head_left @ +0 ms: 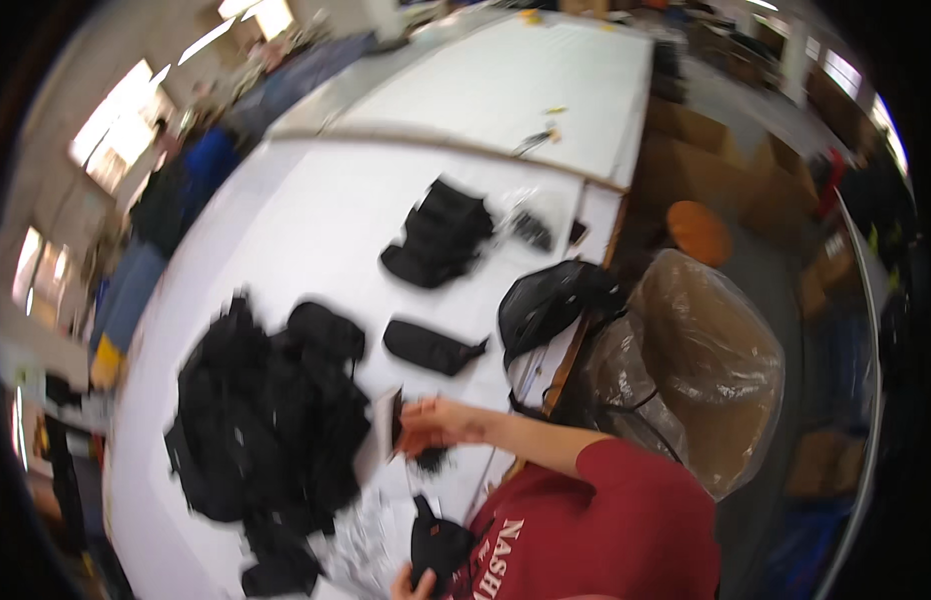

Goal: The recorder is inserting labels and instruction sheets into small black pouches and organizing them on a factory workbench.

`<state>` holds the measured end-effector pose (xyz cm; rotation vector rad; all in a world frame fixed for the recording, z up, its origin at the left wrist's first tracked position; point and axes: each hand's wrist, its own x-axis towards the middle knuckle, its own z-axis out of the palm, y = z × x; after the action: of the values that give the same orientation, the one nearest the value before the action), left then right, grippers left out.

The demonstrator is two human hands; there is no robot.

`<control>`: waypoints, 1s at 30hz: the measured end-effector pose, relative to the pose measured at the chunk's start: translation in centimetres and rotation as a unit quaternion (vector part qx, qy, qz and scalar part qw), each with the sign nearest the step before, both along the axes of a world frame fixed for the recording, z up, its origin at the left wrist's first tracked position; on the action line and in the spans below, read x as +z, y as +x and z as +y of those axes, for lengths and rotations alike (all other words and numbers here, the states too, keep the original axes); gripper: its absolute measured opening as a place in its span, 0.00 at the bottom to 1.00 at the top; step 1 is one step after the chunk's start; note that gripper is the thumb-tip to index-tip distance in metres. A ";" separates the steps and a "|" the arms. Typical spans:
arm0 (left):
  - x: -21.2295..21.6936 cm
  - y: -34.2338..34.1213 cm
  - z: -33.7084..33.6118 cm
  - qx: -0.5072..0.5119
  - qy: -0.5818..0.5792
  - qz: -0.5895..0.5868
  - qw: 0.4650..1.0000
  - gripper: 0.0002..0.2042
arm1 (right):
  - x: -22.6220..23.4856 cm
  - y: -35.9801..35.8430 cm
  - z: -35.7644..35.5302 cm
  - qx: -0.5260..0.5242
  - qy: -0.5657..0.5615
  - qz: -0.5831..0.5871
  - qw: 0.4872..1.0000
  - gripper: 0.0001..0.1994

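Observation:
My right hand (436, 424) reaches across the white table with its fingers closed on a thin flat piece (389, 420), pale with a dark edge and too blurred to name. Below that hand lies a small dark tuft of loose pieces (431, 459). Close to my body at the lower edge, my left hand (414, 584) grips a small black fabric pouch (441, 545). Left of both hands is a large heap of black fabric bags (271, 420). A single flat black pouch (431, 346) rests beyond my right hand.
Farther up the table (286, 210) lie a black fabric stack (441, 235) and a clear bag of small dark parts (534, 228). A black bag (551, 308) lies at the right edge, beside a plastic-lined carton (721, 365). Clear wrappers (371, 545) lie near my left hand.

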<state>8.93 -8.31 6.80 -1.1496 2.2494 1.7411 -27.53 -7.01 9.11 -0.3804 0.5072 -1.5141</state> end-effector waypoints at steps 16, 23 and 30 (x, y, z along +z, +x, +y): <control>4.9 -6.9 0.7 0.065 0.041 0.142 0.987 0.12 | -3.8 5.1 -4.2 -0.186 0.148 0.205 0.949 0.15; 5.0 -7.2 -1.7 0.040 -0.223 0.066 0.972 0.12 | 2.1 3.2 -2.8 -0.041 -0.038 0.559 0.827 0.20; 4.9 -10.0 -2.1 -0.008 -0.416 0.161 0.895 0.09 | 2.8 4.9 -2.6 0.274 -0.187 0.795 0.507 0.14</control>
<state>-1.09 -10.45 11.71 -0.9420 3.3546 0.9773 -22.63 -9.66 11.88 -2.1363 1.2720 -0.1654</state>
